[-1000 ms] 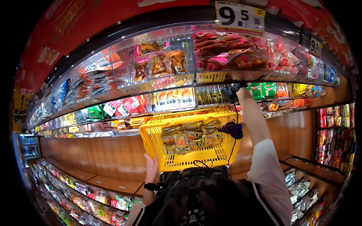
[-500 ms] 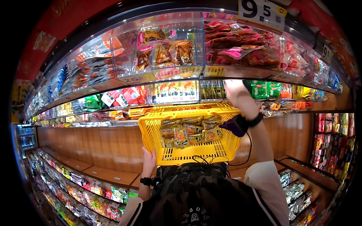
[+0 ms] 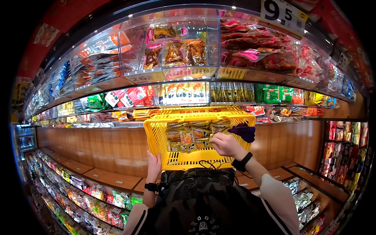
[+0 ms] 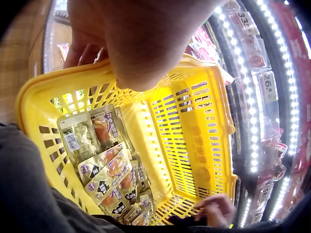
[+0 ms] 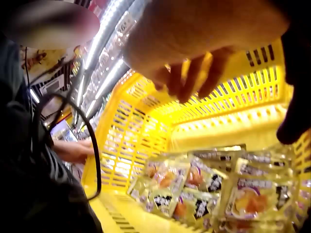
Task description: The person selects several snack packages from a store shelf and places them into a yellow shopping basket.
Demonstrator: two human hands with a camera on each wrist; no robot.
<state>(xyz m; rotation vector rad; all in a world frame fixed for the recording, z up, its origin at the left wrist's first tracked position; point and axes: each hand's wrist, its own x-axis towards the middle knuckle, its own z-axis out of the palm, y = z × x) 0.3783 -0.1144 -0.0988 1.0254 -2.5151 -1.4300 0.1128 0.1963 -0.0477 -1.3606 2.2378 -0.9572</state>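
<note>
A yellow shopping basket (image 3: 178, 156) is held against the person's front, with several gold snack packets (image 3: 188, 138) lying in it. My left hand (image 3: 154, 162) grips the left rim, its fingers going over the outside in the left wrist view. Over the right part of the basket is my right hand (image 3: 226, 144), wrist bent down. Its fingers (image 5: 194, 77) hang loosely curled above the packets in the right wrist view, and nothing shows between them. A dark purple cloth (image 3: 243, 132) hangs at the right rim, beside that hand.
Shelves of bagged snacks (image 3: 188, 55) run across the front, with a price sign (image 3: 284, 17) above. On the lower shelf, upright gold packets (image 3: 232, 92) stand just beyond the basket. A black cable (image 5: 95, 145) loops by the body. More low shelves (image 3: 90, 192) lie left and right.
My right hand has come back from the lower shelf, down and toward me, to over the basket. My left hand keeps its grip on the rim. The head view has shifted slightly.
</note>
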